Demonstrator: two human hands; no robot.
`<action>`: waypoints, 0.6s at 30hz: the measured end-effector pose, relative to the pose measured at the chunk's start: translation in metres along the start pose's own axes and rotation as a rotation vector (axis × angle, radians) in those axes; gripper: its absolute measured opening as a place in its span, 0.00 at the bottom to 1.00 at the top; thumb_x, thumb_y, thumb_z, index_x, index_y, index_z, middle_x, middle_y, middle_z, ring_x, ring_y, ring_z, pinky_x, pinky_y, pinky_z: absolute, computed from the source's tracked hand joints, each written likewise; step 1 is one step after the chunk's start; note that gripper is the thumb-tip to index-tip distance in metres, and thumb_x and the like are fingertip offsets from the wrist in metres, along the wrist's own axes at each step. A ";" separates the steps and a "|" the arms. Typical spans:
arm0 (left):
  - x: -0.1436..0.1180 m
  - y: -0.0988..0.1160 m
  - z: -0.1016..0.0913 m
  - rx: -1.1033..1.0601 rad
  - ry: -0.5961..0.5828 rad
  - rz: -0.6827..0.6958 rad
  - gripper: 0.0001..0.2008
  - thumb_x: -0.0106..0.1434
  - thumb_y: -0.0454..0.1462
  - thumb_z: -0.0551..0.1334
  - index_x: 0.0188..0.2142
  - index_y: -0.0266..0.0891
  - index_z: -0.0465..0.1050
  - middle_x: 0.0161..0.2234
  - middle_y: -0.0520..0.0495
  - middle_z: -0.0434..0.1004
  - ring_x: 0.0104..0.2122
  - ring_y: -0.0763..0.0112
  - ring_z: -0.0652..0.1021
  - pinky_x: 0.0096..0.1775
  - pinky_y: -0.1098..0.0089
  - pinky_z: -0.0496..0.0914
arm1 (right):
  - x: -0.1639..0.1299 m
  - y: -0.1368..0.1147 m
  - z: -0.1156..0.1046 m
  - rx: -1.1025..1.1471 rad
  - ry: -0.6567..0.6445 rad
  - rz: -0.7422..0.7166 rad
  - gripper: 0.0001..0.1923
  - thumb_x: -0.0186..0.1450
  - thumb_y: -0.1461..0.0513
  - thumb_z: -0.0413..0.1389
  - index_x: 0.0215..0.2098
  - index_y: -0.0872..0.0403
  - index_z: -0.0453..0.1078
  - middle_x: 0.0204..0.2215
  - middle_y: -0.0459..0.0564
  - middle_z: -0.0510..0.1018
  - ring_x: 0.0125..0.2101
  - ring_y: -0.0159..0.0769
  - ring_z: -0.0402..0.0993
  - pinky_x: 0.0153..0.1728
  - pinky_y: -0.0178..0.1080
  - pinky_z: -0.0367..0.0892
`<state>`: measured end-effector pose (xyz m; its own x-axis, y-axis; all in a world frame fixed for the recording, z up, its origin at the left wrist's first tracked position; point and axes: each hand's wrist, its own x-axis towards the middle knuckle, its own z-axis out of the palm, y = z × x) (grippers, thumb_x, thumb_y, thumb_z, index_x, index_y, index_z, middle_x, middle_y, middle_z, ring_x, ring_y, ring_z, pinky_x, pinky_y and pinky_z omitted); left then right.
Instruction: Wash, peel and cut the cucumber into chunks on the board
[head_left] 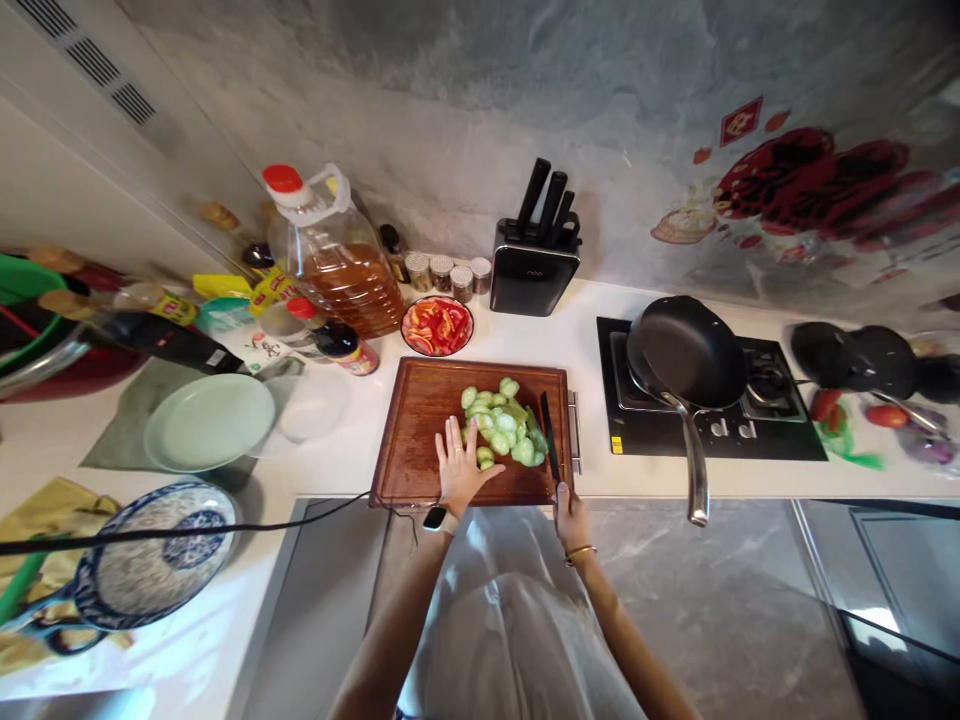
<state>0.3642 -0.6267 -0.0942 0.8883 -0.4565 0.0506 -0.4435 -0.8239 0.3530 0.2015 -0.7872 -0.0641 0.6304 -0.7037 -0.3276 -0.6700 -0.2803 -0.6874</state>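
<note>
Sliced pale-green vegetable pieces (504, 422) lie heaped on a brown wooden cutting board (420, 410). My left hand (459, 466) is spread at the lower left of the heap, fingers apart, its thumb reaching along the near edge of the pieces. Whether it touches them I cannot tell for sure. In my right hand (571, 518) is the handle of a kitchen knife (551, 438). The dark blade points away from me along the right side of the board, beside the pieces.
Beyond the board stand a bowl of red sliced peppers (437, 326), spice jars (441, 273), an oil jug (337, 265) and a knife block (535, 262). A frying pan (686, 355) rests on the stove at right. Plates (210, 422) sit left; a black cable (300, 521) crosses there.
</note>
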 end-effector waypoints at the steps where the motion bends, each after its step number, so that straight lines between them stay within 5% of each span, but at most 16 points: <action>1: 0.006 -0.002 -0.001 -0.005 0.008 0.009 0.57 0.47 0.63 0.63 0.66 0.29 0.50 0.67 0.22 0.36 0.66 0.41 0.43 0.61 0.42 0.41 | -0.002 0.001 0.006 -0.001 0.001 -0.013 0.36 0.64 0.37 0.34 0.26 0.53 0.69 0.25 0.58 0.79 0.29 0.44 0.78 0.32 0.41 0.69; 6: 0.024 0.006 -0.020 -0.087 0.056 -0.011 0.54 0.51 0.62 0.61 0.65 0.28 0.51 0.67 0.23 0.37 0.66 0.41 0.44 0.61 0.41 0.40 | -0.006 0.002 0.013 -0.060 -0.023 -0.101 0.33 0.67 0.42 0.35 0.33 0.54 0.73 0.29 0.58 0.81 0.32 0.44 0.78 0.34 0.42 0.70; 10: 0.003 0.015 -0.057 -0.296 0.188 -0.093 0.28 0.64 0.49 0.56 0.57 0.32 0.65 0.64 0.30 0.55 0.63 0.50 0.58 0.60 0.49 0.54 | 0.017 -0.003 -0.005 -0.210 0.020 -0.127 0.32 0.68 0.43 0.36 0.39 0.56 0.73 0.29 0.57 0.80 0.30 0.44 0.78 0.31 0.41 0.68; 12: -0.025 0.009 -0.077 -0.464 0.183 -0.072 0.15 0.67 0.43 0.53 0.40 0.38 0.74 0.51 0.38 0.73 0.51 0.61 0.73 0.53 0.59 0.65 | 0.039 -0.008 -0.014 -0.291 0.025 -0.160 0.31 0.68 0.45 0.38 0.43 0.58 0.73 0.32 0.59 0.81 0.32 0.45 0.78 0.33 0.41 0.68; 15: -0.088 -0.011 -0.094 -0.547 0.150 -0.249 0.16 0.65 0.44 0.56 0.23 0.40 0.68 0.30 0.45 0.77 0.34 0.66 0.76 0.41 0.67 0.70 | 0.075 -0.016 -0.017 -0.394 0.024 -0.217 0.28 0.68 0.48 0.42 0.48 0.60 0.71 0.39 0.63 0.80 0.36 0.45 0.78 0.37 0.41 0.67; 18: -0.167 -0.034 -0.096 -0.556 0.101 -0.620 0.18 0.63 0.48 0.54 0.26 0.39 0.70 0.29 0.46 0.77 0.30 0.67 0.76 0.34 0.70 0.69 | 0.104 -0.021 -0.011 -0.466 0.020 -0.259 0.26 0.68 0.51 0.43 0.47 0.62 0.71 0.41 0.65 0.79 0.39 0.46 0.77 0.40 0.42 0.67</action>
<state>0.2426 -0.4903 -0.0253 0.9700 0.0788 -0.2302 0.2287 -0.6175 0.7525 0.2774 -0.8618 -0.0764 0.7938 -0.5841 -0.1694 -0.5992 -0.7035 -0.3822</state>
